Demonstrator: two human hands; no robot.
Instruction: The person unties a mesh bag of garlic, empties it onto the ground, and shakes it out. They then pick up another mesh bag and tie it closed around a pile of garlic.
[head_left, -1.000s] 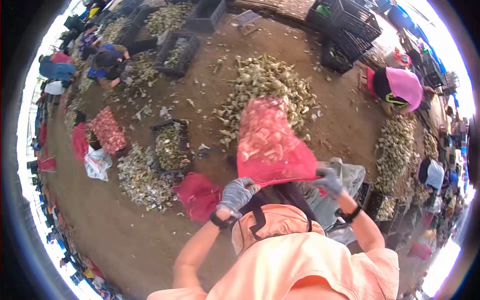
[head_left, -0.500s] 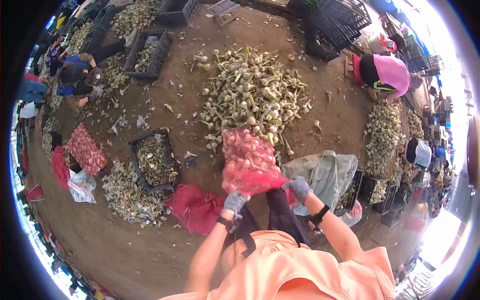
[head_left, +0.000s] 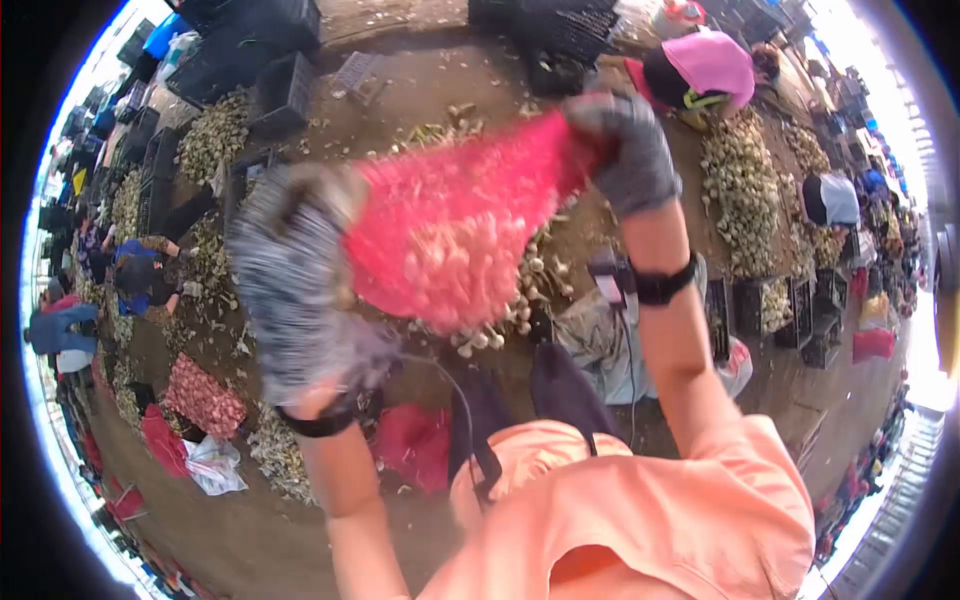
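Observation:
A red mesh bag of garlic [head_left: 465, 262] hangs stretched between my two gloved hands, raised close to the camera. My left hand [head_left: 300, 255], smeared by motion in its grey glove, is closed on the bag's left corner. At the right corner, my right hand [head_left: 625, 145] grips the gathered red mesh. The garlic bulbs lie bunched in the lower part of the bag. Behind it, a heap of loose garlic [head_left: 535, 290] on the ground is mostly hidden.
A filled red sack [head_left: 203, 395] lies at left near trimmings [head_left: 283, 455]. By my feet are an empty-looking red sack [head_left: 413, 445] and a grey-white sheet [head_left: 590, 335]. A person in pink [head_left: 708, 68] bends near another garlic heap [head_left: 740, 190]. Black crates [head_left: 283, 95] stand at the back.
Both hands have lifted the bag from the ground in front of my feet up toward the camera. My hands are now farther apart, pulling its top edge wide.

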